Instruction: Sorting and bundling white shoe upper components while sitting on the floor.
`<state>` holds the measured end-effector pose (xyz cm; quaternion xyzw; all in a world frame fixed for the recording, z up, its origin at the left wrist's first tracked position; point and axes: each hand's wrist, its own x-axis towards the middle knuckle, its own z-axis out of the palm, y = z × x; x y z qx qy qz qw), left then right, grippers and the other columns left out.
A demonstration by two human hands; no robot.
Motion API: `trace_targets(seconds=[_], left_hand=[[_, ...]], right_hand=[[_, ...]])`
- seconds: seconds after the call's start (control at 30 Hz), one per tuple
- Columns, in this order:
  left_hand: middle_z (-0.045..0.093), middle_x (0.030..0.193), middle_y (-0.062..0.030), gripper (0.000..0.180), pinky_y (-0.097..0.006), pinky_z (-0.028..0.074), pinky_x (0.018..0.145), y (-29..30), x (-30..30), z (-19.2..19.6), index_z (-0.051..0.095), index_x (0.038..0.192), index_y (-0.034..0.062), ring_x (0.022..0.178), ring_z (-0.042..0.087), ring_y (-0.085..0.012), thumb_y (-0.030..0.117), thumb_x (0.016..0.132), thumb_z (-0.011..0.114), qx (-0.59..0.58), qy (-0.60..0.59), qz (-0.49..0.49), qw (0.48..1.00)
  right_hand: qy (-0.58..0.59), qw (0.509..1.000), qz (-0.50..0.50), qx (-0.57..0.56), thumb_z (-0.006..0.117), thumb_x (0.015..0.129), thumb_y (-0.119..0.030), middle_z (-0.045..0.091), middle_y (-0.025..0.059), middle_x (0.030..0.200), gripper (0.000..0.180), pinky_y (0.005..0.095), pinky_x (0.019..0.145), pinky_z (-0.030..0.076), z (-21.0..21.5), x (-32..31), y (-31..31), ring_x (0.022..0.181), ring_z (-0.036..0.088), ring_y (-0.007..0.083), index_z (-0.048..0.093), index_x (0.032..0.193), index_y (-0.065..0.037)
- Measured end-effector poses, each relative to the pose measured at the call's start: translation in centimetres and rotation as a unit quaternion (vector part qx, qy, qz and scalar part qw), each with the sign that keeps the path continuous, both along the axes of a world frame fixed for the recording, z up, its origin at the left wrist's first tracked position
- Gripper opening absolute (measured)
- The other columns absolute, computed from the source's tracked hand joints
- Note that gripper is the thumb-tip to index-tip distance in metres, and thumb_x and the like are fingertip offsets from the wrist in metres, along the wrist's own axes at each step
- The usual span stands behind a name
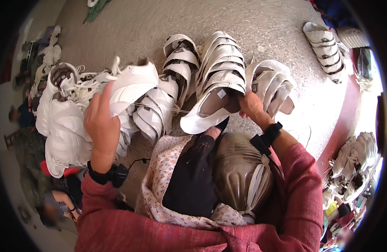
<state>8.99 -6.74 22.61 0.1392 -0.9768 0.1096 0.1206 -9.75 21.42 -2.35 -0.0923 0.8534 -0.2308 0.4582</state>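
My left hand (pixel 102 119) is closed on the edge of a white shoe upper (pixel 137 84), lifted above the others at left of centre. Thin pale threads (pixel 160 107) stretch from it to the nearest upper (pixel 197 121) of a nested row (pixel 220 52). My right hand (pixel 251 104) grips the right edge of that nearest upper, its fingertips partly hidden. A small white label shows on the grey-brown lining. Beside this row lie a shorter row (pixel 181 63) and a fanned group of uppers (pixel 273 82) on the right.
Laced white shoes (pixel 69 126) are heaped at left. A tied, filled brown plastic bag (pixel 241 176) sits by my lap, beside a floral cloth (pixel 160 168). More nested uppers (pixel 325 50) lie far right, with another pile (pixel 355 164) nearer. Other people are at the lower left.
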Motion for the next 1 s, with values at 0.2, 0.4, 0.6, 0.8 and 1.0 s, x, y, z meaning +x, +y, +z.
trace_targets(seconds=[0.2,0.4,0.6,0.8,1.0], left_hand=[[0.05,0.083,-0.0041,0.043,-0.029,0.041,0.067,5.1,-0.6,0.0,0.059,0.121,-0.0004,0.073,0.047,-0.0182,0.003,0.079,0.067,0.142,0.183,-0.099,0.968],[0.065,0.103,-0.0087,0.033,-0.024,0.044,0.083,9.3,-5.5,-5.4,0.057,0.117,-0.0065,0.093,0.058,-0.011,0.008,0.087,0.057,0.762,-0.189,-0.074,0.615],[0.064,0.094,0.001,0.032,-0.024,0.048,0.071,7.1,-6.0,-15.0,0.062,0.11,-0.0021,0.08,0.059,-0.0084,0.024,0.092,0.059,0.764,-0.276,0.119,0.57],[0.063,0.085,-0.0268,0.039,-0.041,0.048,0.072,4.4,0.1,-18.8,0.062,0.097,-0.0049,0.083,0.062,-0.0405,0.032,0.089,0.057,0.474,-0.242,0.009,0.847],[0.059,0.065,-0.0181,0.049,-0.039,0.045,0.06,5.5,2.4,-20.0,0.062,0.084,-0.0068,0.061,0.056,-0.0207,0.041,0.091,0.054,0.593,-0.194,0.164,0.764]], right_hand=[[-0.088,0.996,-0.008,-0.002,0.041,0.087,-0.023,0.065,0.0119,0.058,0.038,0.0349,0.064,0.053,-0.4,1.3,-3.1,0.058,0.068,0.0226,0.066,0.07,0.001],[-0.106,0.952,-0.001,-0.288,0.06,0.085,-0.019,0.064,0.0107,0.086,0.022,0.0343,0.068,0.054,-14.0,-1.1,3.0,0.076,0.065,0.0203,0.062,0.092,0.001],[-0.136,0.894,-0.118,-0.41,0.059,0.086,-0.019,0.067,0.0137,0.065,0.025,0.0293,0.048,0.055,-13.2,-0.8,6.2,0.052,0.067,0.0205,0.067,0.078,0.004],[-0.182,0.98,-0.04,-0.076,0.038,0.091,-0.017,0.068,0.0188,0.068,0.04,0.0384,0.047,0.056,-0.9,-0.1,0.9,0.054,0.067,0.0278,0.065,0.076,0.008],[-0.254,0.949,-0.109,-0.153,0.041,0.09,-0.015,0.067,0.0215,0.069,0.035,0.0381,0.047,0.056,1.4,-0.3,0.4,0.056,0.067,0.0306,0.063,0.077,0.009]])
